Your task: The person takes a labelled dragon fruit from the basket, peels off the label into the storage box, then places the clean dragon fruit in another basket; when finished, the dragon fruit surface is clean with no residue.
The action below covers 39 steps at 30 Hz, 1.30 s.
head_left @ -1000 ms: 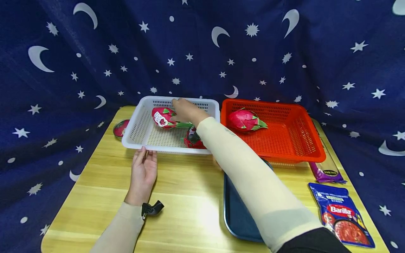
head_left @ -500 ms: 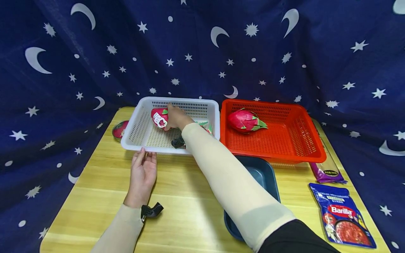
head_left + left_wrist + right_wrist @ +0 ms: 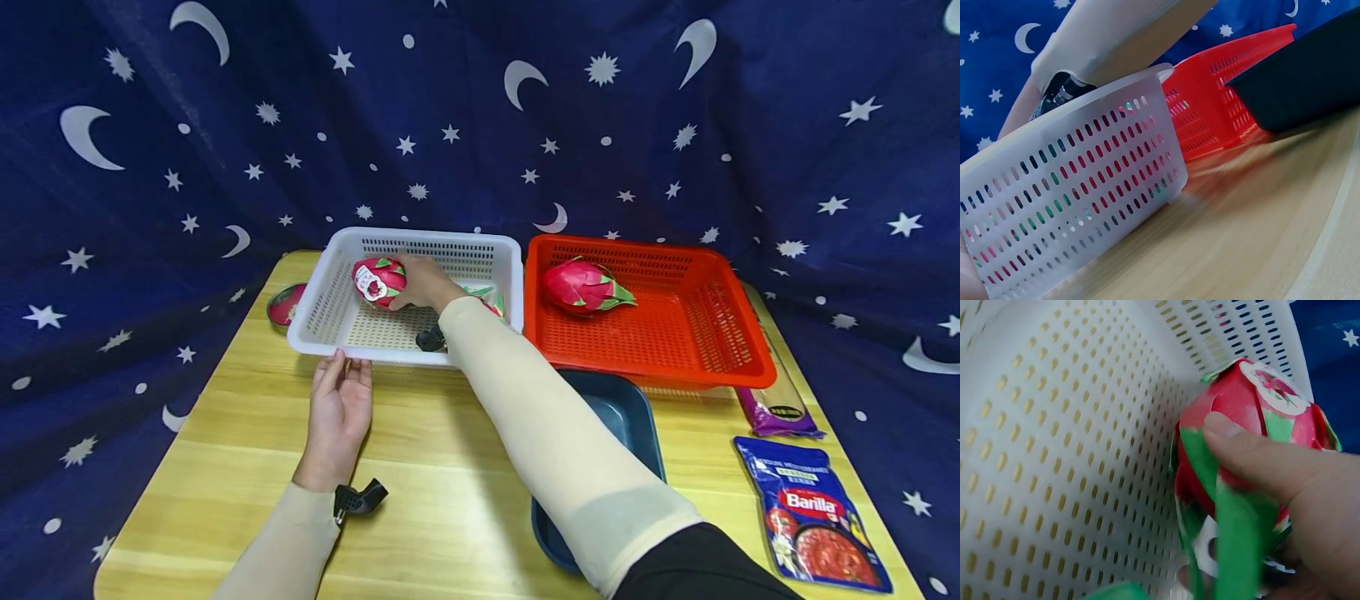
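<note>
In the head view, my right hand [image 3: 423, 283] grips a dragon fruit [image 3: 372, 283] with a white label inside the white basket [image 3: 405, 356]. The right wrist view shows the thumb [image 3: 1235, 440] across its red skin and the other fingers mostly hidden behind it. Another dragon fruit [image 3: 487, 297] in this basket is largely covered by my right forearm. My left hand [image 3: 341, 412] is palm up at the basket's front edge, thumb at the rim and fingertips tucked under it, holding the edge.
A red basket [image 3: 712, 362] with one dragon fruit [image 3: 581, 286] stands to the right. Below it is a dark blue tray [image 3: 626, 412], partly under my right arm. A Barilla pouch [image 3: 813, 512] and a purple packet [image 3: 780, 412] lie far right; a round tin [image 3: 283, 306] sits left.
My right hand has moved down and taken hold of the labelled dragon fruit, which has shifted and turned slightly to the left. The left hand has stayed at the rim.
</note>
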{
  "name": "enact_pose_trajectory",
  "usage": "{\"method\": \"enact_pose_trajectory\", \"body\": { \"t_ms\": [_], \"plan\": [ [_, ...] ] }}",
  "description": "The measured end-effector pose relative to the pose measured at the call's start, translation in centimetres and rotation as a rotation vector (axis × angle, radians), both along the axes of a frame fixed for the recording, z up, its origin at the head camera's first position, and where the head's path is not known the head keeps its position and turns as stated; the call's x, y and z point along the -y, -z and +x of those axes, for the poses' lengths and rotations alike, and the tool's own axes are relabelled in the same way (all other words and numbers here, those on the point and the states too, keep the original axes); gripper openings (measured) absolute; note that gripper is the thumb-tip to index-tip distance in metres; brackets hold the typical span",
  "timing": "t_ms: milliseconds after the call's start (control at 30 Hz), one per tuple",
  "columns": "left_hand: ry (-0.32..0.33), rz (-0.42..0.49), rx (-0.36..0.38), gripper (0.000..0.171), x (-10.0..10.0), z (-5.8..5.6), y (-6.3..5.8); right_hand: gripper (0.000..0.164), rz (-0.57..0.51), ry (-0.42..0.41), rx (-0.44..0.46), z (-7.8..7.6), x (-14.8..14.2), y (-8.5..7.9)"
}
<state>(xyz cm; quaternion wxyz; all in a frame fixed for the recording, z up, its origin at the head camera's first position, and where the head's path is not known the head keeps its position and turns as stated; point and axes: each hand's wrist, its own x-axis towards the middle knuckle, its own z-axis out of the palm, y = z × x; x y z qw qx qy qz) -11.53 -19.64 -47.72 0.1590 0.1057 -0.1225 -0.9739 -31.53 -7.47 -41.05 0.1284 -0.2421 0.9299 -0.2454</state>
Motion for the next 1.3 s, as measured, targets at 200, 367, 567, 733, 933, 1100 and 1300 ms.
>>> {"method": "enact_pose_trajectory", "body": {
  "t_ms": [200,367,567,733,933,1100,1300],
  "plan": [
    [-0.004,-0.003,0.000,0.009,-0.2,0.0,0.1,0.090,-0.110,0.005,0.062,-0.1,-0.3,0.0],
    [0.000,-0.012,-0.001,0.009,-0.3,0.1,0.3,0.086,-0.256,0.016,0.130,-0.1,-0.4,0.1],
    [0.010,-0.014,-0.005,0.009,-0.5,0.1,0.2,0.084,-0.427,0.026,0.221,0.2,-0.8,-1.0],
    [0.016,-0.012,-0.007,0.009,-0.5,0.1,0.0,0.083,-0.481,-0.016,0.230,0.9,-1.2,-2.8],
    [0.030,0.002,-0.008,0.007,-0.3,0.0,-0.2,0.084,-0.512,-0.065,0.256,2.4,-2.6,-5.1],
    [0.020,0.007,-0.010,0.008,-0.2,-0.1,-0.2,0.083,-0.590,-0.112,0.315,4.2,-4.9,-7.5],
    [0.004,0.007,0.013,0.009,0.2,-0.1,-0.2,0.082,-0.506,-0.190,0.227,7.5,-8.6,-8.9]
  ]
}}
